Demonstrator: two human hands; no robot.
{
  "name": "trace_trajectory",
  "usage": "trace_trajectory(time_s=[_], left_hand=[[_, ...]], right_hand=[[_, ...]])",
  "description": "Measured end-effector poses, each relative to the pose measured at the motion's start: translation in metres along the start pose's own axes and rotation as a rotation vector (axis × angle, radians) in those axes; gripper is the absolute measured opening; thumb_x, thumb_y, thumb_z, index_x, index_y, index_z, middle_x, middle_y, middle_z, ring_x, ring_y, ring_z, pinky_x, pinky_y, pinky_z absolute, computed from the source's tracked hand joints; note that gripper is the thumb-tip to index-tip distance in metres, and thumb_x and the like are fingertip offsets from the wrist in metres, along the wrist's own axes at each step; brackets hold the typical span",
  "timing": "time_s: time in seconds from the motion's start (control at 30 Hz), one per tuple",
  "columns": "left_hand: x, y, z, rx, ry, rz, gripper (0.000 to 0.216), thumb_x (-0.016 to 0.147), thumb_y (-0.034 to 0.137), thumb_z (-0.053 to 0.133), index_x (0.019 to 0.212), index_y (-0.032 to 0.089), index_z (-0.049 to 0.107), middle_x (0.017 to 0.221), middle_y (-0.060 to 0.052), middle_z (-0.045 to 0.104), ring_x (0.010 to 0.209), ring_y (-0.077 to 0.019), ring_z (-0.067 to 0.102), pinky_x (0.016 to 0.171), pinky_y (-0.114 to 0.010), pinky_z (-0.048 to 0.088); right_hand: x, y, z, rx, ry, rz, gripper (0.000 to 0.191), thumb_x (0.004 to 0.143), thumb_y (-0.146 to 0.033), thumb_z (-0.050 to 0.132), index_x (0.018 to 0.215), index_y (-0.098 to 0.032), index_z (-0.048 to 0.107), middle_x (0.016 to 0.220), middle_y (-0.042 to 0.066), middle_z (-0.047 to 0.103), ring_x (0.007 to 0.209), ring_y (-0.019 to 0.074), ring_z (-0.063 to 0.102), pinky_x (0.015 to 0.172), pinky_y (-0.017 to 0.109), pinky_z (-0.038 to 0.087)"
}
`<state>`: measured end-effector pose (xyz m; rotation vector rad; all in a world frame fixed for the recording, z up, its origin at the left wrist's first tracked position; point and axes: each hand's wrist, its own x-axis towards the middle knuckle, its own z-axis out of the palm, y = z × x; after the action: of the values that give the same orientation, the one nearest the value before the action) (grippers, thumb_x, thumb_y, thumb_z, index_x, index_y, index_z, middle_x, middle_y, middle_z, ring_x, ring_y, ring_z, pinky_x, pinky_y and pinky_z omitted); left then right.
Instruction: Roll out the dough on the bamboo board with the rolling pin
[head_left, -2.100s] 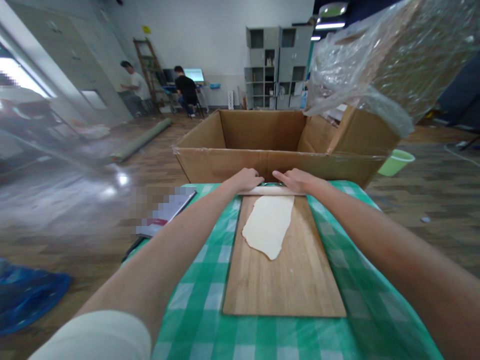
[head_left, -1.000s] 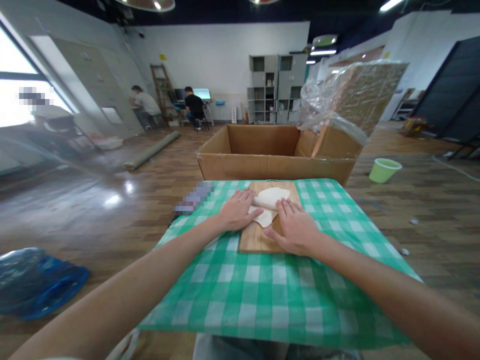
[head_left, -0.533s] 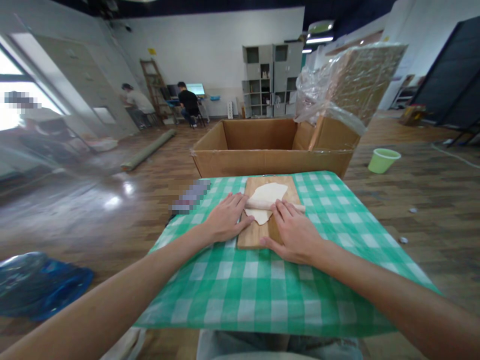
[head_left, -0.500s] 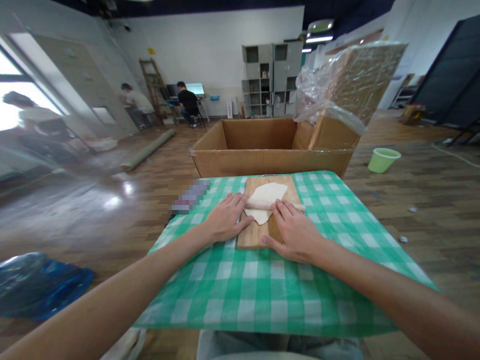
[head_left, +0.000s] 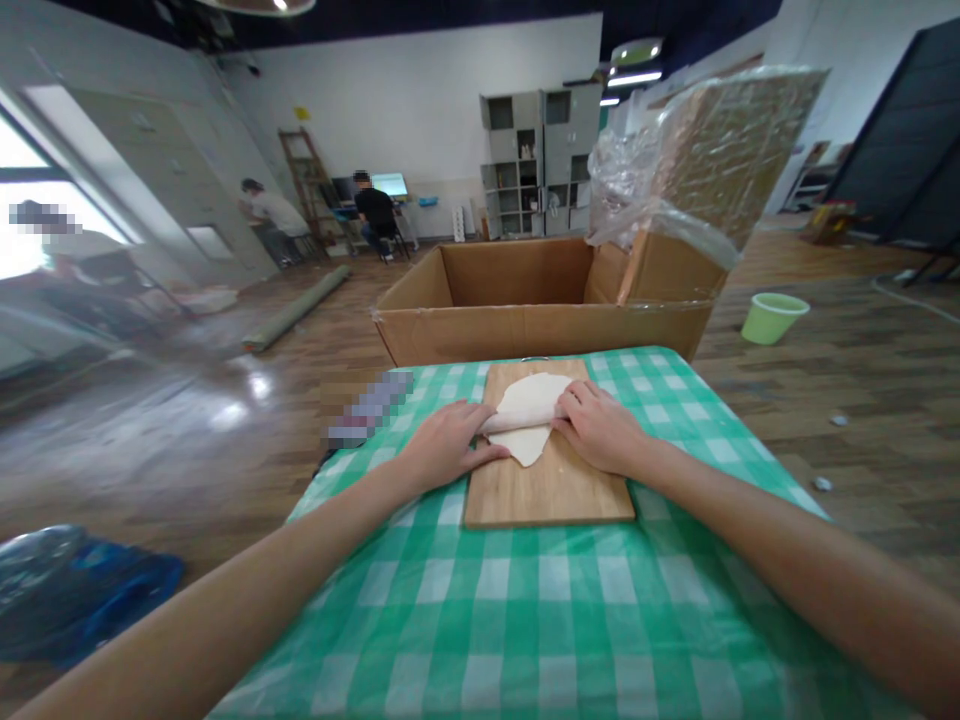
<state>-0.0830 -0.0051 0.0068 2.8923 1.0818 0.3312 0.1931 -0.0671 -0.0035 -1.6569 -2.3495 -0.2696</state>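
Dough [head_left: 526,443], thin flat sheet, on wooden board [head_left: 555,497], far-middle part of green-checked counter [head_left: 465,600]; board's far edge about level with counter's far edge. Rolling pin [head_left: 523,415] lies over the sheet, long axis roughly left-right, left end a touch nearer the person. Crosses the dough, whose longer axis runs near-far, so dough shows on both sides; pointed tip toward board's near edge.

Left hand [head_left: 444,440] at pin's left end, by board's left edge: fingers over it, thumb spread away on near side, can't tell if it grips. Right hand [head_left: 600,430] at right end, fingers bent around pin, thumb tucked on near side. Neither nearer, both touching.

Metal handle [head_left: 535,358] at board's far edge. Pixelated flat thing [head_left: 371,410] at counter's far left corner, apart from left hand. Big cardboard box [head_left: 540,337] stands just past counter's far edge, directly ahead. Nothing seen between pin and board's near edge except dough tip. Green bucket [head_left: 772,318] on floor, off counter's far right corner.
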Motion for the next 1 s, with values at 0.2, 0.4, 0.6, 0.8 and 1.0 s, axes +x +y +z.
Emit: trace_trajectory(time_s=[0.2,0.4,0.6,0.8,1.0], left_hand=[[0.007,0.038,0.005,0.079,0.060,-0.128,0.059,0.093,0.075,0.060,0.109,0.019,0.065,0.115,-0.013,0.072,0.106,-0.0319,0.068,0.089,-0.043,0.053],[0.009,0.033,0.006,0.040,0.049,-0.095,0.046,0.109,0.059,0.037,0.110,0.020,0.062,0.116,-0.012,0.070,0.101,-0.0281,0.069,0.082,-0.041,0.052],[0.045,0.009,0.014,0.165,-0.004,-0.197,0.056,0.112,0.050,0.018,0.108,0.020,0.065,0.102,-0.013,0.074,0.089,-0.0295,0.071,0.075,-0.042,0.050],[0.080,-0.011,0.021,0.259,0.166,-0.127,0.040,0.108,0.037,0.033,0.109,0.014,0.066,0.114,-0.018,0.069,0.113,-0.0325,0.062,0.101,-0.048,0.048],[0.079,-0.016,0.022,0.092,0.151,-0.127,0.041,0.106,0.040,0.038,0.130,0.016,0.060,0.137,-0.017,0.063,0.133,-0.0350,0.053,0.115,-0.052,0.040]], right_hand=[[0.001,0.019,-0.004,-0.030,-0.078,-0.049,0.038,0.109,-0.049,0.048,0.113,-0.015,0.066,0.121,0.016,0.068,0.111,0.0301,0.064,0.094,0.039,0.050],[-0.005,0.011,-0.012,0.029,-0.146,-0.009,0.047,0.112,-0.053,0.031,0.110,-0.020,0.064,0.116,0.013,0.071,0.097,0.0260,0.070,0.075,0.035,0.048],[0.028,0.016,-0.002,-0.015,-0.163,0.172,0.057,0.113,-0.048,0.017,0.114,-0.018,0.066,0.110,0.016,0.077,0.099,0.0306,0.073,0.082,0.039,0.048],[0.058,0.038,0.014,-0.068,-0.154,0.207,0.043,0.107,-0.032,0.031,0.119,-0.011,0.066,0.120,0.021,0.072,0.113,0.0331,0.065,0.095,0.042,0.045],[0.057,0.042,0.018,-0.081,-0.080,0.118,0.051,0.110,-0.043,0.027,0.126,-0.010,0.063,0.126,0.022,0.068,0.123,0.0357,0.056,0.109,0.050,0.038]])
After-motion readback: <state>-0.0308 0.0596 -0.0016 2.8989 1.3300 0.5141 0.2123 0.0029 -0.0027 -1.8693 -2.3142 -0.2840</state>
